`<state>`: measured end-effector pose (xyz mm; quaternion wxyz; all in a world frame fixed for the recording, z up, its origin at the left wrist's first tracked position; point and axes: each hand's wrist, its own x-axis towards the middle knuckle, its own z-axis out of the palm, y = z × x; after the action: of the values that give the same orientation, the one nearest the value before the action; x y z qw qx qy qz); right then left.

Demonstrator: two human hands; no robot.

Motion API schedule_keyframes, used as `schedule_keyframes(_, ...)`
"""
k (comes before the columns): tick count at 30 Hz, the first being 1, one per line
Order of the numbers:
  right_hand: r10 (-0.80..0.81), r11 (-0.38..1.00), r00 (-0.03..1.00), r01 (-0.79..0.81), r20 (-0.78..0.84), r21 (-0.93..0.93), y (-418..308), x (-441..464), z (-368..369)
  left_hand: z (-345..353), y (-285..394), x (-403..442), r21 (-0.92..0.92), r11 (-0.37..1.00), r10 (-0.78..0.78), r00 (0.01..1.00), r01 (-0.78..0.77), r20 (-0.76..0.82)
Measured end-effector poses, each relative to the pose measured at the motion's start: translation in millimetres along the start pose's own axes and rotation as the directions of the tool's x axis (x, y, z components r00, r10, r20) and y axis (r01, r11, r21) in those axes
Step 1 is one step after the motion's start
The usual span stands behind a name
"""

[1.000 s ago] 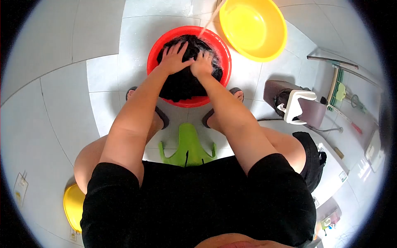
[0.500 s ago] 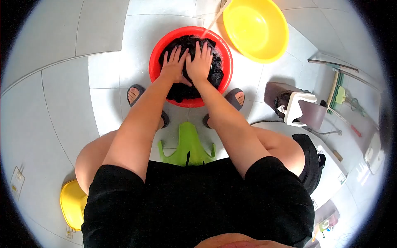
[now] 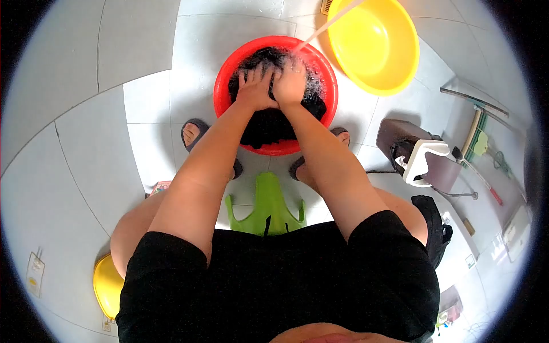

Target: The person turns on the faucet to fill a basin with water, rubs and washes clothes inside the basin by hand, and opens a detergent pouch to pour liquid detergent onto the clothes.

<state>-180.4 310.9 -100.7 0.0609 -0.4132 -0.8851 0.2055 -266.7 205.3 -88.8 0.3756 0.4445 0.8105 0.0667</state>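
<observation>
A red basin [image 3: 219, 97] on the floor holds soaked black cloth [image 3: 269, 127] in bubbly water. My left hand [image 3: 255, 90] presses on the cloth, its fingers spread and their tips sinking into the wet folds. Right beside it, my right hand [image 3: 289, 86] lies on the same cloth with fingers stretched forward, partly veiled by splashing foam. A thin stream of water [image 3: 327, 25] falls into the basin just ahead of my right hand. Neither hand grips the fabric visibly.
A yellow basin [image 3: 413, 54] stands beyond the red one, to the right. Below my arms is a green plastic seat [image 3: 267, 200]. A brown bin [image 3: 392, 134] and a long-handled brush [image 3: 480, 176] are at right. Another yellow container [image 3: 107, 288] stands at lower left.
Both hands have pushed deeper into the black cloth, and the right fingers are now more covered by foam. More bubbles have spread. The view has shifted slightly.
</observation>
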Motion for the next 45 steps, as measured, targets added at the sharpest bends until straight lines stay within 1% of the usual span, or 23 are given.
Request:
schedule_keyframes(3, 0.052, 0.998, 0.994, -0.049, 0.101, -0.029, 1, 2, 0, 9, 1, 0, 0.011, 1.0, 0.0, 0.998, 0.001, -0.067)
schedule_keyframes(5, -0.036, 0.998, 0.999, 0.035, -0.01, -0.047, 3, 3, 2, 8, 2, 0, 0.032, 0.999, -0.004, 0.995, 0.007, -0.098)
schedule_keyframes(7, -0.024, 0.997, 1.0, 0.025, 0.011, -0.074, 11, 5, 3, 4, 6, -6, 0.026, 1.0, -0.012, 0.994, 0.015, -0.105)
schedule_keyframes(10, -0.038, 0.977, 0.993, 0.014, 0.109, 0.212, 23, 2, -15, 6, 9, -12, 0.022, 0.999, -0.019, 0.987, 0.023, -0.157)
schedule_keyframes(13, -0.023, 0.952, 1.0, 0.026, -0.012, 0.305, 34, -19, -54, 5, 18, -22, 0.0, 0.998, -0.056, 0.981, 0.057, -0.183)
schedule_keyframes(14, 0.05, 0.975, 0.983, -0.01, -0.177, 0.222, 29, -38, -68, 9, 20, -24, 0.0, 0.994, -0.104, 0.972, 0.106, -0.211)
schedule_keyframes(16, 0.204, 0.972, 0.934, -0.159, -0.292, 0.172, 21, -71, -75, 12, 34, -34, -0.034, 0.98, -0.199, 0.932, 0.198, -0.302)
schedule_keyframes(17, 0.274, 0.957, 0.904, -0.225, -0.328, 0.182, 18, -84, -68, 13, 40, -37, -0.035, 0.981, -0.193, 0.932, 0.191, -0.306)
schedule_keyframes(19, 0.405, 0.904, 0.872, -0.336, -0.276, 0.263, 0, -100, -54, 25, 46, -43, -0.12, 0.944, -0.331, 0.874, 0.308, -0.357)
schedule_keyframes(21, 0.53, 0.838, 0.842, -0.501, -0.102, 0.217, -5, -100, -31, 37, 42, -46, -0.149, 0.943, -0.332, 0.868, 0.298, -0.368)
schedule_keyframes(23, 0.498, 0.865, 0.863, -0.488, -0.084, 0.114, -8, -93, -22, 47, 35, -47, -0.179, 0.941, -0.335, 0.865, 0.288, -0.373)
schedule_keyframes(24, 0.421, 0.907, 0.894, -0.415, -0.155, 0.069, -8, -93, -17, 48, 34, -47, -0.171, 0.941, -0.335, 0.867, 0.291, -0.368)
schedule_keyframes(27, 0.352, 0.935, 0.929, -0.344, -0.119, 0.083, 5, -91, -9, 50, 32, -41, -0.129, 0.945, -0.328, 0.88, 0.301, -0.343)
schedule_keyframes(28, 0.318, 0.948, 0.93, -0.305, -0.187, 0.095, 7, -89, -5, 49, 31, -40, -0.095, 0.948, -0.318, 0.89, 0.304, -0.326)
schedule_keyframes(32, 0.276, 0.961, 0.946, -0.266, -0.167, 0.079, 18, -79, -2, 50, 31, -30, -0.027, 0.958, -0.282, 0.915, 0.286, -0.288)
schedule_keyframes(34, 0.346, 0.935, 0.938, -0.346, 0.009, 0.083, 19, -72, -7, 52, 30, -23, -0.032, 0.959, -0.278, 0.915, 0.281, -0.293)
schedule_keyframes(35, 0.348, 0.934, 0.937, -0.348, 0.009, 0.086, 23, -67, -5, 53, 29, -20, -0.042, 0.96, -0.276, 0.913, 0.276, -0.302)
schedule_keyframes(37, 0.058, 0.997, 0.987, -0.064, -0.151, -0.033, 44, -54, 13, 50, 34, -13, -0.081, 0.952, -0.304, 0.901, 0.294, -0.308)
schedule_keyframes(38, -0.007, 1.0, 0.983, 0.003, -0.181, -0.021, 52, -49, 17, 48, 37, -9, -0.124, 0.943, -0.334, 0.889, 0.31, -0.314)
schedule_keyframes(41, -0.022, 0.999, 0.995, 0.018, -0.097, -0.045, 52, -29, 5, 45, 44, 2, -0.135, 0.91, -0.414, 0.869, 0.392, -0.271)
schedule_keyframes(42, 0.018, 0.999, 0.999, -0.017, -0.038, 0.043, 48, -28, -3, 45, 44, 5, -0.137, 0.909, -0.417, 0.868, 0.394, -0.271)
schedule_keyframes(43, 0.013, 0.999, 0.999, -0.012, -0.035, 0.043, 49, -26, -4, 45, 45, 6, -0.148, 0.902, -0.432, 0.867, 0.406, -0.249)
schedule_keyframes(45, -0.237, 0.958, 0.957, 0.201, -0.166, -0.205, 48, -20, -8, 44, 45, 6, -0.159, 0.892, -0.45, 0.864, 0.422, -0.226)
